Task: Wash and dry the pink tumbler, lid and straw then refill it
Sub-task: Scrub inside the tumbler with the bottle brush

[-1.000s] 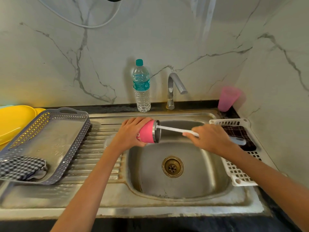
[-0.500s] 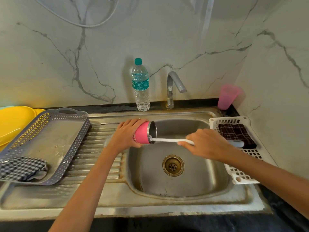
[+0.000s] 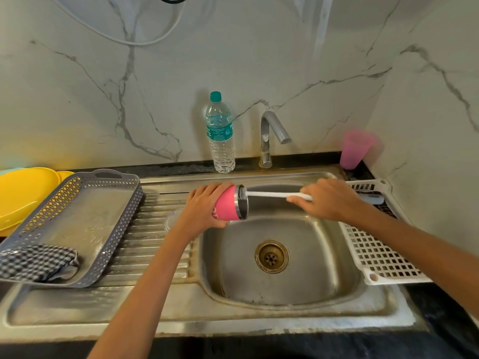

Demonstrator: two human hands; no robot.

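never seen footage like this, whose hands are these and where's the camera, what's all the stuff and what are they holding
There is no machine here. These are a person's two bare hands, filmed by one wide-angle camera worn on their head, looking down at a steel sink. The left hand grips a pink tumbler on its side over the basin. The right hand holds a white-handled brush, its bristle end at the tumbler's open mouth. Behind stand a water bottle, the tap and a pink cup. To the left, a grey tray holds a checked cloth, with yellow plates beyond it. To the right sits a white basket.
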